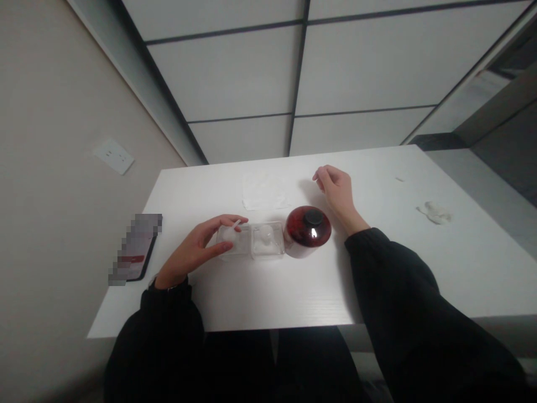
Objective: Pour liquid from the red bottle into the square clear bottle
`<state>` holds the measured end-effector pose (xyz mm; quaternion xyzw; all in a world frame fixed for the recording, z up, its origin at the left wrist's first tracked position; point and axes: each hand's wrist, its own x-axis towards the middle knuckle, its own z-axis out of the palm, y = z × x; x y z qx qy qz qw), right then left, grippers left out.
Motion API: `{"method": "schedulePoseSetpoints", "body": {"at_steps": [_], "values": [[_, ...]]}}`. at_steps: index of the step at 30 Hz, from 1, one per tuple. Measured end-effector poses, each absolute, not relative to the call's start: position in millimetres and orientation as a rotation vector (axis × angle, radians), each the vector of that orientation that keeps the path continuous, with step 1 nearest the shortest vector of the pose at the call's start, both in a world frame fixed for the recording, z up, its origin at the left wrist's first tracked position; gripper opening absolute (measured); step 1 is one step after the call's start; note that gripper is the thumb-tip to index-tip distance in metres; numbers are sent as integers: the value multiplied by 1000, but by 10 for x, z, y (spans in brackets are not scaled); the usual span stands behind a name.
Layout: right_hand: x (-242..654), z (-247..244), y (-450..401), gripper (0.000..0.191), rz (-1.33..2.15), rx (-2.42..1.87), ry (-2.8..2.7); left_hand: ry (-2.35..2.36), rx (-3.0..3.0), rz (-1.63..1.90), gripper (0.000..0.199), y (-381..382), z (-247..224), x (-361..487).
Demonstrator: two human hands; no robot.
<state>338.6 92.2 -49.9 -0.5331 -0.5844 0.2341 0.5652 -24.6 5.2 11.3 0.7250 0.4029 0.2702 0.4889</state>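
Observation:
My left hand (201, 242) rests at the left side of a clear two-part container (268, 244), thumb and fingers apart around its left compartment. A small white stick (236, 224) shows by the fingertips. Whitish round contents lie in both compartments. Touching or nearly touching the container's right side is a dark red jar (308, 230) with a black knob on its lid. Beyond the jar, to the right, my right hand (335, 187) is raised over the table with curled fingers; whatever is between them, if anything, is too small to make out.
A white sheet (265, 192) lies behind the container. At the table's left edge is a phone (140, 252). A crumpled tissue (435, 212) and a small scrap (400, 179) lie on the right. A wall with a socket (114, 157) borders the left.

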Motion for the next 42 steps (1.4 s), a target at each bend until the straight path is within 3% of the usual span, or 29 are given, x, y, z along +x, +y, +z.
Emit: {"method": "schedulePoseSetpoints", "body": {"at_steps": [12, 19, 27, 35, 42], "values": [[3387, -493, 924, 44, 549, -1244, -1375, 993, 1840, 602, 41, 61, 120, -239], [3393, -505, 934, 45, 548, -1253, -1370, 962, 1862, 628, 20, 26, 186, -243], [3406, -523, 945, 46, 540, -1255, -1379, 1006, 1869, 617, 34, 54, 157, -237], [3410, -520, 941, 45, 540, -1255, -1387, 1051, 1869, 593, 25, 38, 221, -232], [3396, -505, 935, 50, 539, -1259, -1385, 1083, 1790, 578, 44, 35, 194, -226]]}}
